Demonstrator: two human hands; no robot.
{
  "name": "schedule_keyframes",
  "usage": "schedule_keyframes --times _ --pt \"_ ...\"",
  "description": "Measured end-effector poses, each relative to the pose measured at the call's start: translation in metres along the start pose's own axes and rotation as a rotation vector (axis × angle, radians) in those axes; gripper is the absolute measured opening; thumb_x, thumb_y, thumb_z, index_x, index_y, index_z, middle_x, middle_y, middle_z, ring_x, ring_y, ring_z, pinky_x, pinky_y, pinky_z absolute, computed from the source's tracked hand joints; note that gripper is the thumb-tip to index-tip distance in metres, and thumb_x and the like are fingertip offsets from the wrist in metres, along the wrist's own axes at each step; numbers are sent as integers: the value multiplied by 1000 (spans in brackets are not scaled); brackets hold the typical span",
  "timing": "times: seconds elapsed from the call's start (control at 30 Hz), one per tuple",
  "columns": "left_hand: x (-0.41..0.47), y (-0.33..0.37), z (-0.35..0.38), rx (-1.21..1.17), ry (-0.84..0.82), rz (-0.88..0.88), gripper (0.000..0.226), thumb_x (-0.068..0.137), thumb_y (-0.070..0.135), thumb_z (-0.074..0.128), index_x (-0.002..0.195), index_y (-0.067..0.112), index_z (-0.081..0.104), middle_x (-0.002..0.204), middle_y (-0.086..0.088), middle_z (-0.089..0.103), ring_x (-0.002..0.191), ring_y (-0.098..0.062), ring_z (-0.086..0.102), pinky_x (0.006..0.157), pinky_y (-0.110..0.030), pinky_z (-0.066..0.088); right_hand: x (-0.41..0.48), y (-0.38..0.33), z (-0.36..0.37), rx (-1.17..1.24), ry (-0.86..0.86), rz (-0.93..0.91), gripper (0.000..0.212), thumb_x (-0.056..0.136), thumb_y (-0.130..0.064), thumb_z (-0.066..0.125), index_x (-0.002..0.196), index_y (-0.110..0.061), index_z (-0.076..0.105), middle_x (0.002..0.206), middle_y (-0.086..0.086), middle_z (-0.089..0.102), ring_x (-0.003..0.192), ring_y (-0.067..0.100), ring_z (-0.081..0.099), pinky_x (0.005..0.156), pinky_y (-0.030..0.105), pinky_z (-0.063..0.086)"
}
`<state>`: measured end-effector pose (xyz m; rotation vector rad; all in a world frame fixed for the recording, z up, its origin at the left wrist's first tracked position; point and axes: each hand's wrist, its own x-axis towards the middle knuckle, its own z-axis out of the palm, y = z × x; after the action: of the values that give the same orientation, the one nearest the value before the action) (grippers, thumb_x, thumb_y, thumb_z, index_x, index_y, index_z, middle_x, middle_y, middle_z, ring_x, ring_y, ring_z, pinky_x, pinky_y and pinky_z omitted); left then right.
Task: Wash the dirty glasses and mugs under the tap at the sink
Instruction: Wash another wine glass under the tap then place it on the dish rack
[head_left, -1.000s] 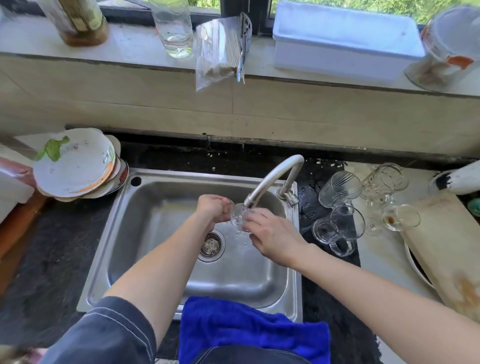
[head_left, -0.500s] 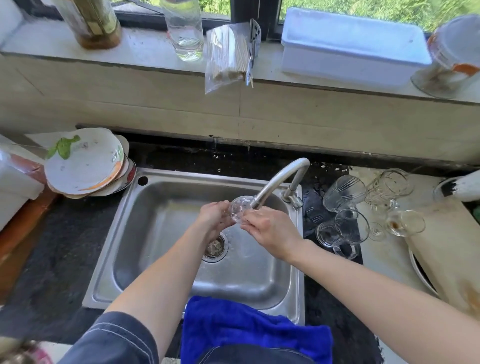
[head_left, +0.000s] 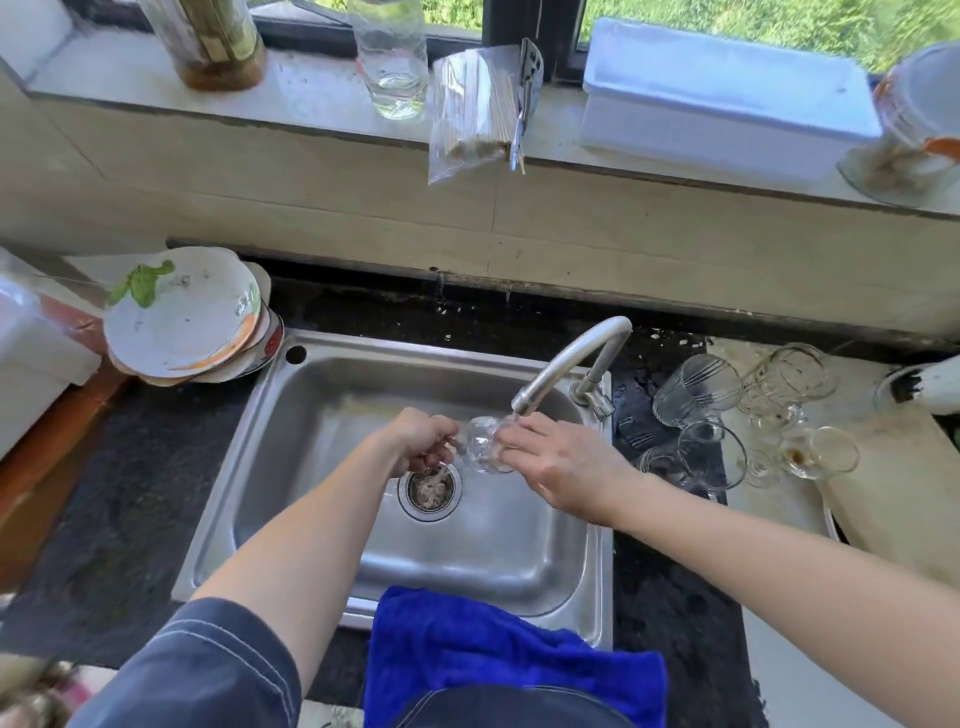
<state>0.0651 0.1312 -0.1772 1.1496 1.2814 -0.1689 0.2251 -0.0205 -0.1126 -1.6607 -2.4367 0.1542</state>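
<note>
Head view: a small clear glass (head_left: 483, 451) is held over the stainless steel sink (head_left: 322, 395), directly under the spout of the curved tap (head_left: 563, 366), above and just right of the drain (head_left: 429, 488). The glass is gripped from both sides: the left hand (head_left: 421, 439) is curled closed around its left end, and the right hand (head_left: 563, 467) is laid against its right side with the fingers (head_left: 524, 434) extended and kept together, their tips on the glass. Water is seen at the spout, meeting the glass. On the counter to the right of the sink, a cluster of other glasses and glass mugs (head_left: 727, 415) is gathered, some lying on their sides; one glass with brown residue (head_left: 818, 452) is tipped over beside a wooden board (head_left: 898, 499). A stack of dirty plates (head_left: 182, 317) is set at the far left corner of the sink. A blue cloth (head_left: 498, 654) is draped over the near rim.
</note>
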Motion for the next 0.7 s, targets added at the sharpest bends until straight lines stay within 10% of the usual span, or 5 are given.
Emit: schedule_keyframes --times 0.43,0.7 --pt "7 -5 6 -260 107 99 28 96 26 55 77 5 58 55 -7 58 39 -11 37 33 -16 24 -4 -11 4 210 -67 355 36 96 -22 53 131 -17 59 139 -6 53 133 14 36 102 34 41" --pt "17 -14 19 -334 214 146 26 95 26 57 89 1 60 71 -10 59 47 -15 37 41 -21 29 26 -17 -20 1710 338 1391 45 98 -11 51 141 -8 39 111 21 62 87 32 67 63 33 58"
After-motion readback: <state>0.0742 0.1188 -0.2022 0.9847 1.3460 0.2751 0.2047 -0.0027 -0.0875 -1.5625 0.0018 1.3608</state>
